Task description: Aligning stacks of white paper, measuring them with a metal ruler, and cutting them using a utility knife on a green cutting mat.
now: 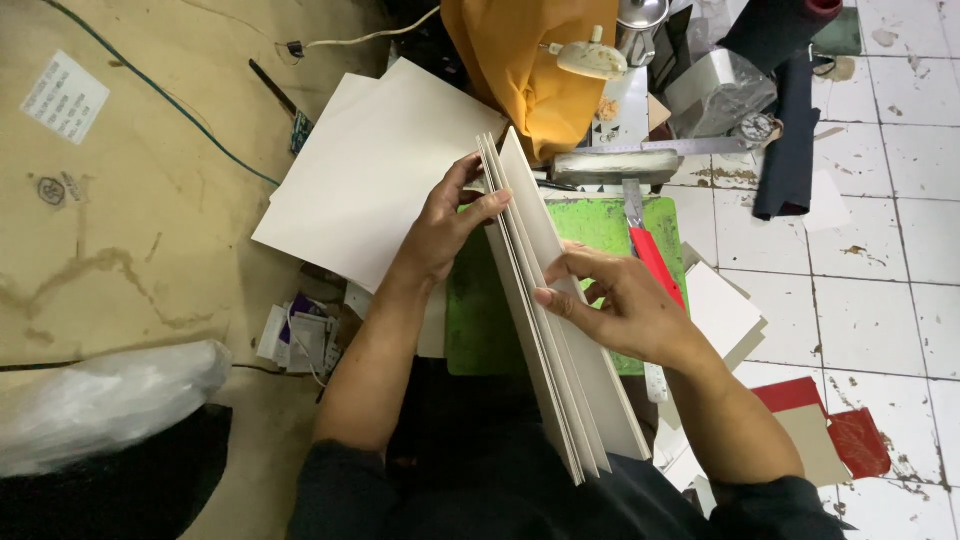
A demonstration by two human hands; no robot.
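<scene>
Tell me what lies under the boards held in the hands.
Under the boards lies a green cutting mat. Its middle is covered, so anything there cannot be seen.

Dark, near-black sleeves are pushed up above both elbows, leaving the forearms bare; the left hand (437, 235) and right hand (622, 310) wear no gloves.

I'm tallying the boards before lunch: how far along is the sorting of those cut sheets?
Looks done: a stack of flat sheets lies set aside on the floor. In hand: the left hand and right hand hold a bundle of boards on edge over the green mat. Left: loose offcuts by the tiles.
</scene>
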